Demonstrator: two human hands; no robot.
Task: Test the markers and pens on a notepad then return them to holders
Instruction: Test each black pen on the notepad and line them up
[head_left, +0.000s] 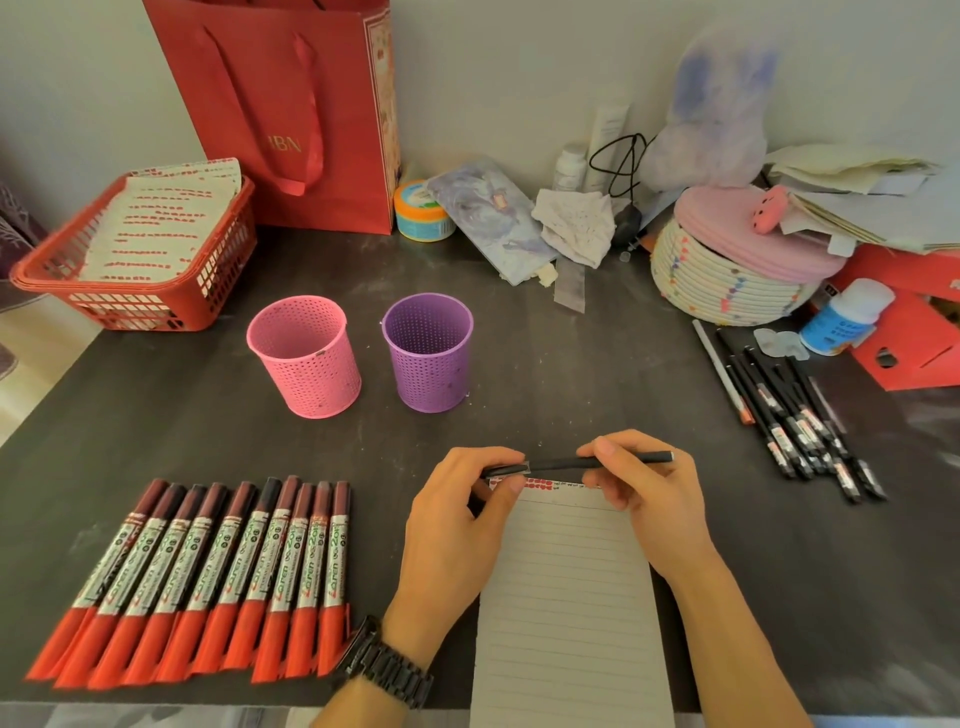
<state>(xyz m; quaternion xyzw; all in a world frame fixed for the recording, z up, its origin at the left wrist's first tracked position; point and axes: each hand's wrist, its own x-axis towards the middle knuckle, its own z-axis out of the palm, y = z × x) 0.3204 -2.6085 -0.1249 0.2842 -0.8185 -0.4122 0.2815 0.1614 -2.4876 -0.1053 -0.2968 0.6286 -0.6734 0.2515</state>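
A thin black pen is held level over the top edge of the lined notepad. My left hand pinches its left end, where the cap is, and my right hand grips its barrel. Several red markers lie side by side on the dark table at the left. More black pens lie in a loose pile at the right. A pink mesh holder and a purple mesh holder stand upright behind the notepad, both with nothing visible inside.
A red basket of papers sits at the back left, a red gift bag behind it. A woven bowl with a pink lid, a white bottle, a small tub and clutter line the back and right.
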